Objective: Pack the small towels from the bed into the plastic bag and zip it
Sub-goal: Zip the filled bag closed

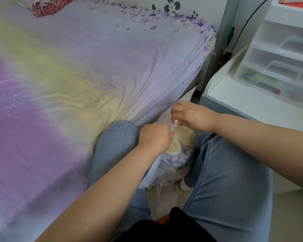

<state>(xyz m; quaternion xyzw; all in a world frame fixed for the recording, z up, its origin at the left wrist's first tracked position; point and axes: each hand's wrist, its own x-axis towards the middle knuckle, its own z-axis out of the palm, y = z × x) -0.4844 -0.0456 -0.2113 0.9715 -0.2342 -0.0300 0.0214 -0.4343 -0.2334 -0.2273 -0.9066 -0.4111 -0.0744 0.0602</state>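
The plastic bag [166, 165] hangs between the person's knees, just off the edge of the bed [77, 84], and it's stuffed: a cream towel [177, 142] bulges near the top, a purple-patterned one [176, 160] sits below it. No towels show on the sheet, so packing looks done and this is the zipping stage. Up top, the zip strip [174, 125] runs on a slant, low at the near left, higher at the far right. The left hand [155, 137] pinches the lower end, fingers curled tight on it; the right hand [192, 115] pinches the upper end, just apart from the left. How much seal is closed, I can't tell; the strip between them is tiny and blurred. The seam's line is what matters: whichever hand slides must travel along that slant while the other anchors. A white drawer unit [283, 60] stands off to the right.
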